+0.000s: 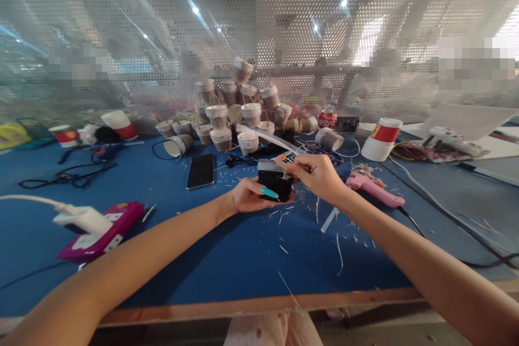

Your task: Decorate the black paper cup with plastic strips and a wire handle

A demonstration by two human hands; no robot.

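Note:
My left hand [252,195] is wrapped round a small black box-shaped object [274,179] held just above the blue table [203,248]. My right hand [318,174] pinches a long clear stick [267,138], likely a glue stick, whose near end meets the top of the black object and whose far end slants up to the left. Both hands are closed and touch at the black object. White shavings and scraps lie on the table under and around the hands.
A heap of small brown-and-white paper cups [239,108] stands behind the hands. A black phone [201,171] lies to the left, a pink glue gun [375,188] to the right, a pink power strip [101,230] with a white plug near left, red-white cups [381,139], a red can [325,119], cables.

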